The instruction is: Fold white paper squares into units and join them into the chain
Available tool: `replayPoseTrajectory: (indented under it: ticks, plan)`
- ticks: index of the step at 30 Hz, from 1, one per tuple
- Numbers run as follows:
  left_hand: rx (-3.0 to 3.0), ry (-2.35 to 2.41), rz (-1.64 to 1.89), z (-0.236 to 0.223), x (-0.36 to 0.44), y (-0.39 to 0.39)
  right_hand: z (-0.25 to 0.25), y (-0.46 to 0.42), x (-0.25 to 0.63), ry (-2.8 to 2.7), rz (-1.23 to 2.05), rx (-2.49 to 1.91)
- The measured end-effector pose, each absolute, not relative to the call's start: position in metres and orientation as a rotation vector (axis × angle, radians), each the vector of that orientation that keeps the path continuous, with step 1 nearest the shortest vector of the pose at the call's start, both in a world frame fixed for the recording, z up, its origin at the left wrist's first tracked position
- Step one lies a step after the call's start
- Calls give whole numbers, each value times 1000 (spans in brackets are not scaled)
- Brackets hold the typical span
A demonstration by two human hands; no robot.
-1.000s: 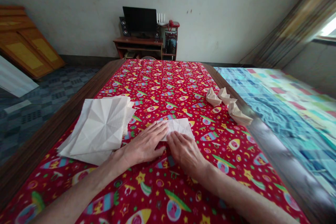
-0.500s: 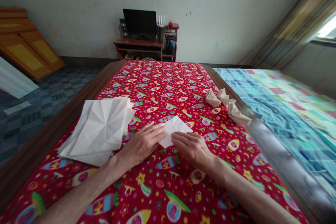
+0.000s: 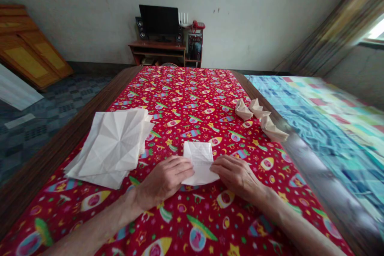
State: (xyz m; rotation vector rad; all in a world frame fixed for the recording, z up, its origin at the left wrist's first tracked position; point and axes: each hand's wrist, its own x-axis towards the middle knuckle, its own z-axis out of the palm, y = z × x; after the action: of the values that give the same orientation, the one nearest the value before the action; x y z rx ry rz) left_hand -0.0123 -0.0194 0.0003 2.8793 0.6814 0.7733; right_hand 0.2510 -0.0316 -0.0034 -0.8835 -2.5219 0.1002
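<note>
A small white folded paper [image 3: 199,168] with crease lines lies between my hands, its near part spread wider than its far part. My left hand [image 3: 168,175] is closed on its left edge, fingers together and thumb hidden. At the right edge, my right hand [image 3: 235,174] pinches the paper with bent fingers. Left of my left hand lies a stack of creased white paper sheets [image 3: 112,144], the top one marked with radiating folds. Several folded paper pieces [image 3: 271,127] stand in a cluster at the right edge of the cloth.
A red patterned cloth [image 3: 192,104] covers the table, whose dark wooden border [image 3: 90,118] shows. Beyond it stands a desk [image 3: 157,47] with a monitor [image 3: 159,20]. On the right is a bed with a checked cover [image 3: 327,116]; a wooden cabinet [image 3: 33,52] stands left.
The paper has turned from a diamond to a squarer position and its near part now spreads out. My hands have moved apart to its two sides. The view has tilted slightly.
</note>
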Motion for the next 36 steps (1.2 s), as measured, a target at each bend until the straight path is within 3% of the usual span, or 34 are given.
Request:
replayPoseTrajectory:
  ticks: [9,13,18,27,36]
  plan:
    - [2546,896,845,-17,-10,-14,-10,-27,248,-2334,391,-940]
    - [2361,1067,902,-20,-10,-11,-8,-25,244,-2092,630,-1205]
    - [2333,1327,715,-15,-6,-7,-1,-23,236,-1990,744,-1444]
    - [2151,1637,551,-4,5,-5,-9,-12,225,-2047,499,-1694]
    - [2205,1710,468,-3,9,-5,-10,-9,227,-2151,313,-1615]
